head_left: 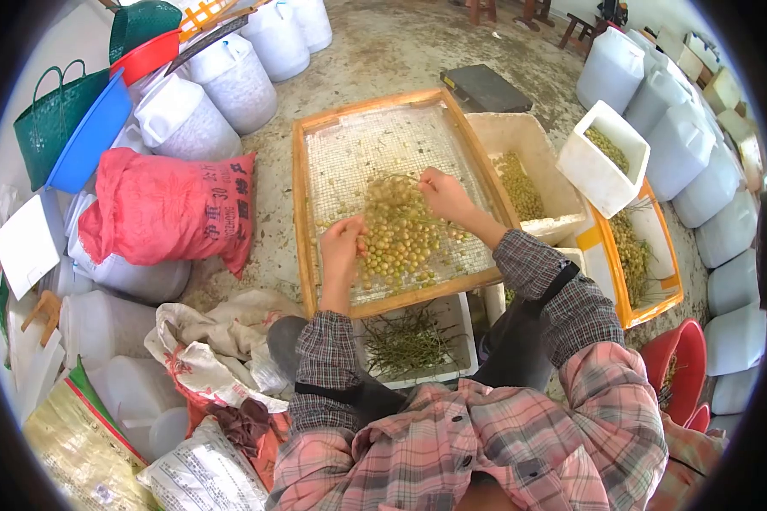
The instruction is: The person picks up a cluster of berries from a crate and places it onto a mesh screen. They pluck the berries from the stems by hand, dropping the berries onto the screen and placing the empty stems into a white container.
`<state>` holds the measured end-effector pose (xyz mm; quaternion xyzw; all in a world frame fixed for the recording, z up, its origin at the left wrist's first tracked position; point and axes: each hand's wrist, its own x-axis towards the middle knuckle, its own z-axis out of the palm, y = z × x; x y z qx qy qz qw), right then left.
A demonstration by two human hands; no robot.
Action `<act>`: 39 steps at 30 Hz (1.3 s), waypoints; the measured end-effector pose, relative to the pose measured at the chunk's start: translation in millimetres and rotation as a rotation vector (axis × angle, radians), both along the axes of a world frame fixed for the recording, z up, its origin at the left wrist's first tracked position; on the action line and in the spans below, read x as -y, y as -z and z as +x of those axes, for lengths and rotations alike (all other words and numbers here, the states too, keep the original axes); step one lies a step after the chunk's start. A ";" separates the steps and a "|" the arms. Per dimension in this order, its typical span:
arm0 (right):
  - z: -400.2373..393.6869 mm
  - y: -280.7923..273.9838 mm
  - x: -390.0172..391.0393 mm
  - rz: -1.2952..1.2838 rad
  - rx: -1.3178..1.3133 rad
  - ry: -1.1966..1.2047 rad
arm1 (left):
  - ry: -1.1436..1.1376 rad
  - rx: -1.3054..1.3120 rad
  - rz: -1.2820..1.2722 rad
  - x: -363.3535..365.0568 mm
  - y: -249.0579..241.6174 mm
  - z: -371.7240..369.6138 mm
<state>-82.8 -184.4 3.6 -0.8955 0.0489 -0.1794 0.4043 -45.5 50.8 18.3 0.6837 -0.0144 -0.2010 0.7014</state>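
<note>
A wooden-framed mesh screen (337,140) lies in front of me, with a pile of small round yellow-green fruits (398,243) on it. My left hand (343,247) is closed at the left edge of the pile; what its fingers hold, if anything, is hidden. Across the pile, my right hand (448,198) pinches a thin stem at the upper right of the fruits. More thin stems (392,181) spread over the top of the pile. Below the screen's near edge, a white box (464,341) between my legs contains dark green stripped stems (409,341).
Right of the screen stand foam boxes (490,128) with fruits and a yellow-rimmed box (675,294). A smaller foam box (601,183) rests tilted above it. A red sack (166,209), white jugs (230,81) and bags (226,336) crowd the left. More jugs (682,140) line the right.
</note>
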 end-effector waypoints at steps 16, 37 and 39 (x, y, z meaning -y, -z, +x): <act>-13.4 -16.4 -75.9 -0.381 -0.073 -0.273 | 0.271 -0.278 -0.407 -3.4 -10.7 -10.2; -33.6 -64.4 -24.4 0.577 -0.269 -0.416 | 0.307 0.902 0.254 6.1 -23.0 -6.1; -30.0 -58.6 -28.0 0.504 -0.257 -0.436 | 0.430 0.855 0.263 19.3 -28.7 -14.4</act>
